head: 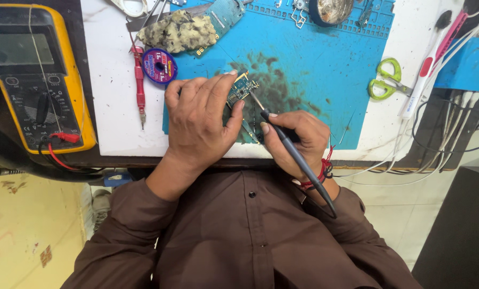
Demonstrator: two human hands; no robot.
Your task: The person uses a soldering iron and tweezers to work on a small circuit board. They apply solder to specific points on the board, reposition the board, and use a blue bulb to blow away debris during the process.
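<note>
A small green circuit board [241, 90] is pinched between the fingers of the left hand [199, 120]. It is held just above the stained blue rubber mat [325, 64], near the front edge of the white bench [111, 123]. The left grip is clamped on the board from its left side.

A thin grey soldering iron [295, 160] is held like a pen in the right hand [298, 140]. The fingers of that hand are closed tight around its handle. The iron's long body runs from the wrist up and to the left, and its metal tip is pointed at the board's lower right edge. The tip looks to be touching the board or just beside it; which of the two cannot be told. The board lies up and to the left of the right hand, and the left hand is the nearer one, since the board is already held in it.

A yellow and black meter [39, 75] is seen at the left end of the bench. A round purple spool of wick [159, 66] and a red pen-shaped tool [139, 85] lie just left of the mat. Green-handled scissors [386, 79] lie off the mat's right edge.
</note>
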